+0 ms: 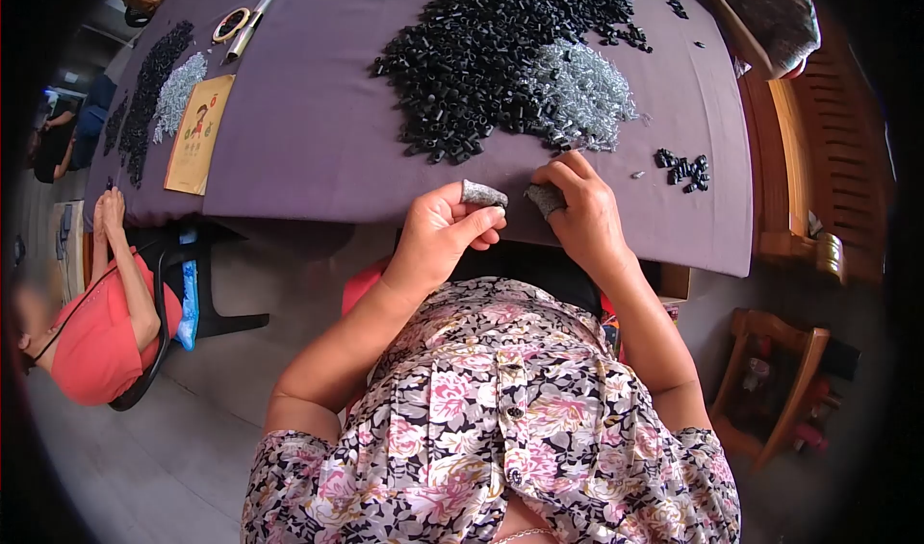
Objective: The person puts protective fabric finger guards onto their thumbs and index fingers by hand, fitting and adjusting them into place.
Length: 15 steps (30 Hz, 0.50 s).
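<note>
Both of my hands are held at the near edge of the purple-grey tablecloth. My left hand is closed, thumb pressed to a finger that wears a grey cover; a small dark piece seems to be at the fingertips. My right hand is also closed in a pinch, with another grey finger cover; what it holds is hidden. Just beyond them lie a big pile of small black tubular parts and a heap of small clear parts. A smaller black cluster sits to the right.
A yellow booklet, a tape roll and a marker-like tool lie at left. A person in a red top sits on the left, another person's arm is at top right. A wooden chair stands at lower right.
</note>
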{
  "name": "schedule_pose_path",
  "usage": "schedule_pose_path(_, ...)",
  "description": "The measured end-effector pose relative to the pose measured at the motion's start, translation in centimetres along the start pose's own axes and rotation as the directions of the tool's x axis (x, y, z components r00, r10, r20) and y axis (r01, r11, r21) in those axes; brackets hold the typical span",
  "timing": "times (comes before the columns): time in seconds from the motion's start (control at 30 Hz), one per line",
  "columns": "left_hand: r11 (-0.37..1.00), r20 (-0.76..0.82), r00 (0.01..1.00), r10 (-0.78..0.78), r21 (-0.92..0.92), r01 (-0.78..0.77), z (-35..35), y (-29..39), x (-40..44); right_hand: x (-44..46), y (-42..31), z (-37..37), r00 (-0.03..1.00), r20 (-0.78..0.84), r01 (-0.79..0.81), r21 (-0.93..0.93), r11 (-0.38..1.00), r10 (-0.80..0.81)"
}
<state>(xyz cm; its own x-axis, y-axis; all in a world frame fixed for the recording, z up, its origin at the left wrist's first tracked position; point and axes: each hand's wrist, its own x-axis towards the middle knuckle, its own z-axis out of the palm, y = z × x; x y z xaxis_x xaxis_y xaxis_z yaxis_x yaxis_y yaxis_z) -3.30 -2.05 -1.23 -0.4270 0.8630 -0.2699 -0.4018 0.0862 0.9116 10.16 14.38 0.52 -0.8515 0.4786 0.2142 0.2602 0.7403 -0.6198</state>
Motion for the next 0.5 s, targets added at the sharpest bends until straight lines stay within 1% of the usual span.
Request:
schedule_pose_path(0.03, 1.000, 0.003, 1.000, 0.004, -0.001, -0.004, 0.0, 0.0, 0.0, 0.0, 0.0, 0.0, 1.000, -0.007, 0.009, 0.027, 1.000, -0.009)
schedule_pose_path(0.07, 1.000, 0.003, 1.000, 0.010, -0.002, -0.010, -0.1, 0.1, 0.0, 0.0, -0.1, -0.2, 0.997, 0.010, -0.081, 0.140, 0.987, 0.080)
schedule_pose_path(0.13, 1.000, 0.001, 1.000, 0.018, 0.020, -0.018, -0.1, 0.2, -0.1, -0.5, -0.1, -0.5, 0.966, 0.079, -0.259, 0.351, 0.900, 0.248)
schedule_pose_path(0.23, 0.999, 0.003, 1.000, 0.026, 0.043, -0.026, 0.1, 0.1, -0.2, -0.9, 0.2, -0.6, 0.959, 0.118, -0.276, 0.593, 0.756, 0.257)
schedule_pose_path(0.33, 0.998, 0.000, 1.000, 0.030, 0.064, -0.030, 0.5, 0.4, -0.4, -1.2, -0.8, -1.5, 0.931, 0.215, -0.362, 0.646, 0.672, 0.294)
schedule_pose_path(0.43, 0.995, 0.000, 0.999, 0.039, 0.087, -0.039, 0.9, 0.8, -0.4, -1.7, -1.5, -2.1, 0.913, 0.284, -0.409, 0.631, 0.659, 0.295)
schedule_pose_path(0.5, 0.995, 0.004, 0.999, 0.040, 0.095, -0.041, 1.0, 0.8, -0.3, -2.0, -1.4, -2.1, 0.933, 0.273, -0.356, 0.611, 0.707, 0.234)
